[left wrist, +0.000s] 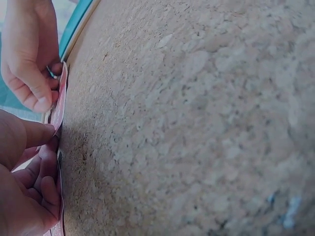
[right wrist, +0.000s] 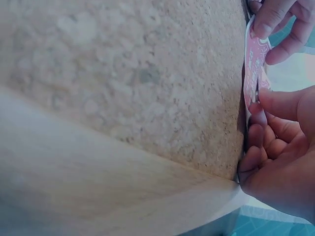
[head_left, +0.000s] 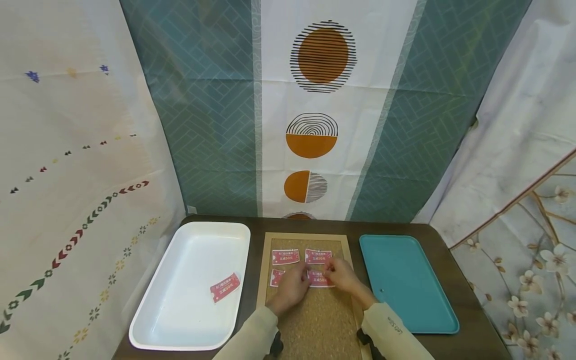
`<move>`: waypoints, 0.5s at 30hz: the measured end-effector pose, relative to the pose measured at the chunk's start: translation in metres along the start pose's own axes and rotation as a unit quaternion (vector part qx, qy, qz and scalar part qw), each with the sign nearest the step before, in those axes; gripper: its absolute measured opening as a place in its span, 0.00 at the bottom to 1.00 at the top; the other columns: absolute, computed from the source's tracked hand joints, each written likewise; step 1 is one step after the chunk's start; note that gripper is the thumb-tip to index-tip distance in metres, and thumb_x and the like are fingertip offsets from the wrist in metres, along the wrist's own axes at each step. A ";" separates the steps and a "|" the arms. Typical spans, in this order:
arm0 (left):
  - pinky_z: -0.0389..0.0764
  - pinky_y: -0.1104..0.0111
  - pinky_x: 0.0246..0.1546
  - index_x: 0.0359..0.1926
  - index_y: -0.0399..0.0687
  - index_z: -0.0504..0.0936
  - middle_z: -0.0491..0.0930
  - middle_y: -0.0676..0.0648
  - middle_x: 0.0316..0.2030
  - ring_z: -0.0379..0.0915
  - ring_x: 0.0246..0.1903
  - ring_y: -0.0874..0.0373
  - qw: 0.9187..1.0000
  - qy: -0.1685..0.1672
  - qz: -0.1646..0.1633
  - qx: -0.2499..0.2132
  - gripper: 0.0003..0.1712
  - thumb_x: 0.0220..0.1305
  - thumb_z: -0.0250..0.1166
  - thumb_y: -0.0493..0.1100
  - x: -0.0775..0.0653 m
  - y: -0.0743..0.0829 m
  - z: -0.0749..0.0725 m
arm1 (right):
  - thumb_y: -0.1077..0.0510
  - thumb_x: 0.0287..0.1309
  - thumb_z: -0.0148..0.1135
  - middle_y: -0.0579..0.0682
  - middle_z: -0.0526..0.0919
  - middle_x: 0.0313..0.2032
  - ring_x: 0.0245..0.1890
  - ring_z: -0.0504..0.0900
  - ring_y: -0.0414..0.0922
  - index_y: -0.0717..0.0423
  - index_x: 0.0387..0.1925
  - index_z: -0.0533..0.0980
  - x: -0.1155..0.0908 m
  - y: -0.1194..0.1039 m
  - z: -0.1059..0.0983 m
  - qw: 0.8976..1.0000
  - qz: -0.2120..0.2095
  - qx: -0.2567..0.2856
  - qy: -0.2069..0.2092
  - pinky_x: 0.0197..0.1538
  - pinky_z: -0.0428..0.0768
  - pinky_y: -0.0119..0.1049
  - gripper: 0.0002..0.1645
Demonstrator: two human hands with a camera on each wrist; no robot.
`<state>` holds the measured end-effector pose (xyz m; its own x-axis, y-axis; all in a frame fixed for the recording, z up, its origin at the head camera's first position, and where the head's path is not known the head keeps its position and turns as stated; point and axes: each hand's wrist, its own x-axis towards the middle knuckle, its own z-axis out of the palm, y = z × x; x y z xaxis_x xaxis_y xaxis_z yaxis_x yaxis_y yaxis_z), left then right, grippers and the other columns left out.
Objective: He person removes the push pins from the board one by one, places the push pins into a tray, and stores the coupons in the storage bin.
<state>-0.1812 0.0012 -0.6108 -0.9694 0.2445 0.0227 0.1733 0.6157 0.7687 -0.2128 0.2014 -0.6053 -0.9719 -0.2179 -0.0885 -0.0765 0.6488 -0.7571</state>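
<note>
On the upper half of a cork board (head_left: 310, 320), several red-and-white paper coupons (head_left: 285, 256) form two rows. My left hand (head_left: 292, 286) pinches the left end of the lower right coupon (head_left: 320, 279) between thumb and finger, partly covering the lower left coupon (head_left: 276, 277). Over the right end of that same coupon, my right hand (head_left: 343, 275) holds a small thin pin (right wrist: 256, 94) between thumb and index finger. Its other fingers curl close to the board. In the left wrist view the held coupon (left wrist: 58, 110) bows slightly off the cork.
A white tray (head_left: 180, 337) on the left contains one loose coupon (head_left: 225, 287). To the right lies a teal tray (head_left: 405, 280) with a tiny object (head_left: 382, 290) near its left edge. Patterned curtains (head_left: 216, 125) hang behind the dark table (head_left: 472, 320).
</note>
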 end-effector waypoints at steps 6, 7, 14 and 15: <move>0.72 0.71 0.23 0.58 0.44 0.81 0.76 0.55 0.31 0.70 0.26 0.65 1.000 0.002 0.008 -0.013 0.16 0.71 0.69 0.37 -0.001 -0.002 0.000 | 0.70 0.67 0.63 0.48 0.79 0.26 0.27 0.74 0.41 0.60 0.32 0.78 0.002 0.000 -0.005 0.999 -0.033 0.000 -0.025 0.29 0.73 0.32 0.07; 0.72 0.71 0.23 0.58 0.44 0.81 0.76 0.56 0.30 0.70 0.25 0.65 1.000 0.001 0.010 -0.017 0.16 0.71 0.68 0.37 -0.001 -0.002 -0.001 | 0.70 0.67 0.63 0.48 0.79 0.26 0.27 0.74 0.41 0.60 0.32 0.78 0.002 -0.001 -0.006 0.999 -0.036 0.004 -0.030 0.29 0.73 0.32 0.07; 0.76 0.72 0.27 0.61 0.46 0.80 0.80 0.55 0.34 0.74 0.28 0.66 0.999 -0.002 0.017 -0.051 0.17 0.74 0.67 0.38 -0.005 0.001 -0.011 | 0.67 0.68 0.65 0.48 0.82 0.27 0.24 0.74 0.39 0.59 0.34 0.80 0.001 -0.002 -0.020 0.996 -0.071 -0.009 -0.044 0.27 0.74 0.32 0.05; 0.77 0.72 0.28 0.61 0.46 0.80 0.80 0.54 0.34 0.74 0.29 0.65 0.998 -0.002 0.017 -0.055 0.17 0.74 0.67 0.38 -0.006 0.002 -0.014 | 0.67 0.68 0.66 0.48 0.82 0.27 0.25 0.74 0.39 0.58 0.34 0.81 0.001 -0.001 -0.023 0.996 -0.075 -0.015 -0.041 0.28 0.74 0.32 0.05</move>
<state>-0.1778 -0.0095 -0.6009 -0.9624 0.2676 0.0472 0.1859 0.5218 0.8326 -0.2186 0.2169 -0.5894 -0.9276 -0.3724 -0.0296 -0.2271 0.6252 -0.7467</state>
